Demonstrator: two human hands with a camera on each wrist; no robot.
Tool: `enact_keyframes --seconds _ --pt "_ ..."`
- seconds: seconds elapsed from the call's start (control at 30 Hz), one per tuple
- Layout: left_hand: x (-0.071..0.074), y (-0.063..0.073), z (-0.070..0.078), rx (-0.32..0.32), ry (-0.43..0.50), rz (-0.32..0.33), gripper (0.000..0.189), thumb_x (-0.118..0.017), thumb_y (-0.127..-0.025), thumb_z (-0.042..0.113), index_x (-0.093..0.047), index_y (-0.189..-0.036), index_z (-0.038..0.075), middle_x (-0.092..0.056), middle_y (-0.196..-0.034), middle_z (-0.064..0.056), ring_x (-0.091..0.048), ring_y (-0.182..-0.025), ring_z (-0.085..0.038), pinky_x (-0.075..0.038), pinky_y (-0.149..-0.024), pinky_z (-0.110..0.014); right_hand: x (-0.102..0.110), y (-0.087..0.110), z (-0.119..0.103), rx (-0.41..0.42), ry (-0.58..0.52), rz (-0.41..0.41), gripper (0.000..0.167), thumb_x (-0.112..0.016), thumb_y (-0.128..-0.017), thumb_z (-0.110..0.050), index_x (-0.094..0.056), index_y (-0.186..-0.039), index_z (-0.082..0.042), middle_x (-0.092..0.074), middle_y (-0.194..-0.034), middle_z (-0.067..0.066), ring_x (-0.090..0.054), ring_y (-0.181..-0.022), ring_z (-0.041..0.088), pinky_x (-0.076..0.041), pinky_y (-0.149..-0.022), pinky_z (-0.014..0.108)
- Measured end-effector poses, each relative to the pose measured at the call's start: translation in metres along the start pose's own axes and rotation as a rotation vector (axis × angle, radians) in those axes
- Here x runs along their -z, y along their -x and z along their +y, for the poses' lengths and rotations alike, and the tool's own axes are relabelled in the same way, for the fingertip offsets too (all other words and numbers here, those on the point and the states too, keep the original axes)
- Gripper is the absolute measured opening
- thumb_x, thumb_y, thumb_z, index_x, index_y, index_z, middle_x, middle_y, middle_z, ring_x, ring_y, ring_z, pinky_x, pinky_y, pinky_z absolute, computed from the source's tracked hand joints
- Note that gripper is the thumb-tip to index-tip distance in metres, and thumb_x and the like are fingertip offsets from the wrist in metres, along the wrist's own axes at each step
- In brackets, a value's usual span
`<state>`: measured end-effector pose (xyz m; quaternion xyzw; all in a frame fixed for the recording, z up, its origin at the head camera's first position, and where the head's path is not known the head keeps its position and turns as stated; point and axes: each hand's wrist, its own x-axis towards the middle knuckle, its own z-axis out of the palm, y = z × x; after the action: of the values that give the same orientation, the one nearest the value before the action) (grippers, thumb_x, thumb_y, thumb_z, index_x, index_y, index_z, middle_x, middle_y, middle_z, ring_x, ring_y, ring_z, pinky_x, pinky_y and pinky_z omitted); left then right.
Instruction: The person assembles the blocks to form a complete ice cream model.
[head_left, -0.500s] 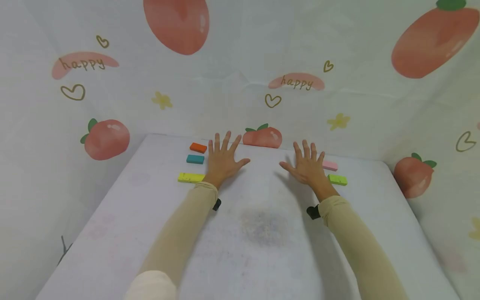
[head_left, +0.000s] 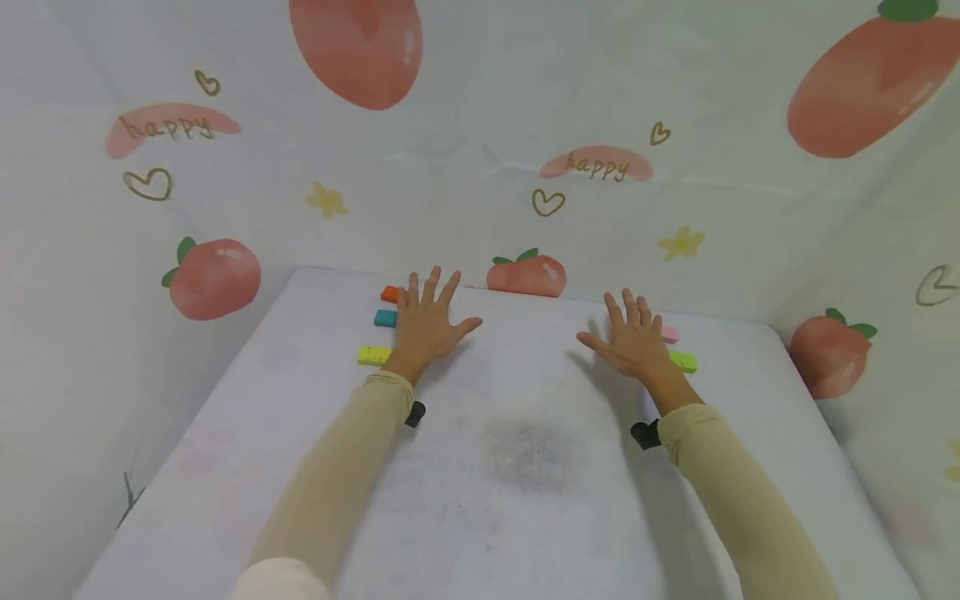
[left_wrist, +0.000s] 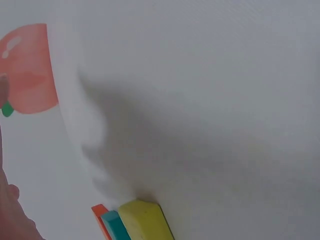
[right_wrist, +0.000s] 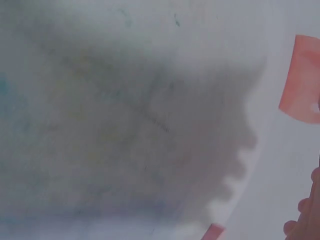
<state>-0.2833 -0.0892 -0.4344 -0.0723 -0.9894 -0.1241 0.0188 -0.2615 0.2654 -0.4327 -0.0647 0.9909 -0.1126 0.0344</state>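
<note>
My left hand (head_left: 426, 327) is held over the far left part of the table, fingers straight and spread, holding nothing. It partly covers an orange block (head_left: 390, 293), a teal block (head_left: 386, 318) and a yellow block (head_left: 373, 356) in the head view. The left wrist view shows the yellow block (left_wrist: 146, 220) beside the teal block (left_wrist: 115, 225). Over the far right part, my right hand (head_left: 633, 342) has its fingers extended and thumb out, also holding nothing. Behind it, a pink block (head_left: 671, 334) and a lime green block (head_left: 684, 362) are partly hidden.
The white table (head_left: 480, 533) has a grey smudge (head_left: 528, 454) near its middle. A white printed backdrop (head_left: 465, 125) with fruit drawings rises behind and on both sides. A black device (head_left: 647, 434) shows at the right wrist, another black device (head_left: 415, 414) at the left.
Both hands have moved apart: the left one leftward, the right one rightward and slightly nearer. They now cover more of the blocks. The blocks themselves stay in place.
</note>
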Motion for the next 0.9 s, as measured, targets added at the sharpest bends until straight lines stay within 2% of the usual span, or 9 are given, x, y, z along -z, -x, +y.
enact_keyframes --seconds 0.13,0.27,0.47,0.6,0.8,0.9 --pt "0.006 0.006 -0.01 0.036 0.047 0.011 0.092 -0.049 -0.094 0.074 -0.007 -0.165 0.034 -0.003 -0.174 -0.006 0.003 -0.159 -0.044 -0.005 -0.127 -0.063 0.003 0.004 0.003 0.013 -0.028 0.005 0.098 -0.045 -0.097 -0.071 -0.009 -0.164 -0.009 0.0 -0.169 0.028 0.0 -0.154 0.055 -0.006 -0.119 0.076" --pt "0.01 0.01 -0.017 0.032 0.102 0.025 0.092 -0.052 -0.093 0.071 -0.01 -0.165 0.032 -0.009 -0.173 -0.009 -0.001 -0.158 -0.046 -0.005 -0.127 -0.064 0.012 0.011 0.008 0.003 -0.034 0.018 0.096 -0.048 -0.097 -0.068 -0.012 -0.163 -0.009 -0.004 -0.168 0.029 -0.005 -0.153 0.056 -0.009 -0.119 0.075" --pt "0.012 0.018 -0.028 0.038 0.101 0.061 0.094 -0.056 -0.091 0.071 -0.015 -0.165 0.029 -0.019 -0.171 -0.011 -0.013 -0.156 -0.045 -0.011 -0.126 -0.064 0.018 0.022 0.023 -0.014 -0.064 0.039 0.094 -0.052 -0.097 -0.065 -0.018 -0.162 -0.005 -0.012 -0.165 0.032 -0.014 -0.149 0.058 -0.021 -0.116 0.075" --pt "0.013 0.025 -0.039 0.046 0.142 0.08 0.095 -0.061 -0.09 0.069 -0.018 -0.164 0.028 -0.022 -0.169 -0.011 -0.017 -0.155 -0.042 -0.013 -0.125 -0.063 0.019 0.028 0.032 -0.028 -0.108 0.054 0.093 -0.055 -0.097 -0.063 -0.022 -0.16 -0.003 -0.017 -0.163 0.034 -0.017 -0.147 0.058 -0.027 -0.112 0.075" --pt "0.018 0.035 -0.054 0.081 0.249 0.063 0.097 -0.066 -0.089 0.064 -0.017 -0.165 0.028 -0.023 -0.169 -0.01 -0.017 -0.154 -0.042 -0.015 -0.123 -0.065 0.02 0.034 0.048 -0.054 -0.186 0.069 0.092 -0.057 -0.097 -0.062 -0.027 -0.158 0.0 -0.023 -0.159 0.035 -0.02 -0.146 0.058 -0.028 -0.109 0.077" --pt "0.021 0.039 -0.061 0.101 0.283 0.051 0.098 -0.068 -0.089 0.063 -0.017 -0.165 0.028 -0.025 -0.168 -0.01 -0.019 -0.151 -0.045 -0.02 -0.12 -0.067 0.02 0.037 0.056 -0.069 -0.215 0.091 0.089 -0.058 -0.098 -0.059 -0.029 -0.156 0.002 -0.027 -0.156 0.037 -0.022 -0.142 0.061 -0.03 -0.106 0.078"
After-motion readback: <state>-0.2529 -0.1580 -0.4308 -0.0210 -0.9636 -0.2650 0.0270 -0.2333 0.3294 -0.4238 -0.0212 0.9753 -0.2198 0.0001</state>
